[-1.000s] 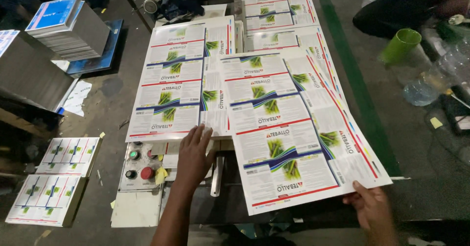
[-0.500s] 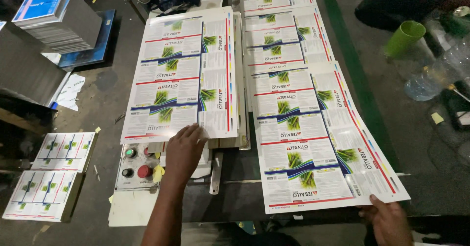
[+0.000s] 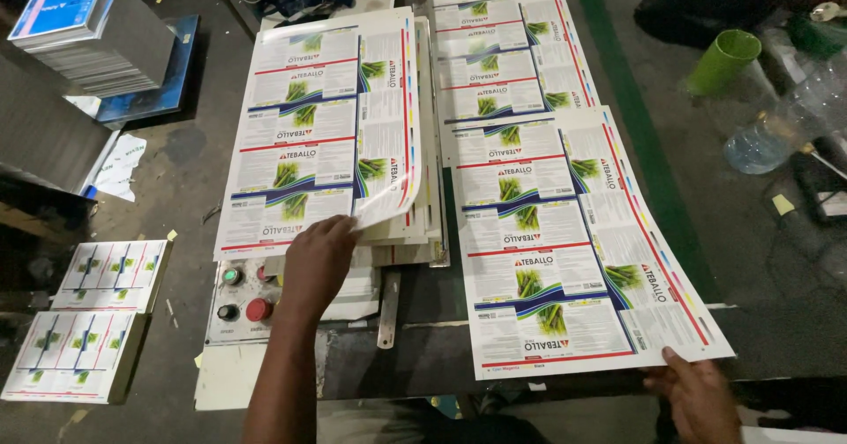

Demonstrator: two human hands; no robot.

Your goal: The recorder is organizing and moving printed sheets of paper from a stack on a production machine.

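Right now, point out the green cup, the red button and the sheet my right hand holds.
green cup (image 3: 722,61), head view, on its side wall.
red button (image 3: 258,309), head view, on its top.
printed sheet (image 3: 565,259), head view, on its middle.

This is a print shop floor, no doubt about it. Big printed sheets (image 3: 565,241), each carrying rows of the same green-and-white label with colour bars down the edge, lie spread across a dark metal table (image 3: 415,356). A control box (image 3: 238,298) with red and green push buttons sits at the table's front. Off to the left, a tall stack of cut sheets (image 3: 97,38) rests on a blue pallet, and smaller printed piles (image 3: 79,329) wait on the stained concrete floor (image 3: 190,161).
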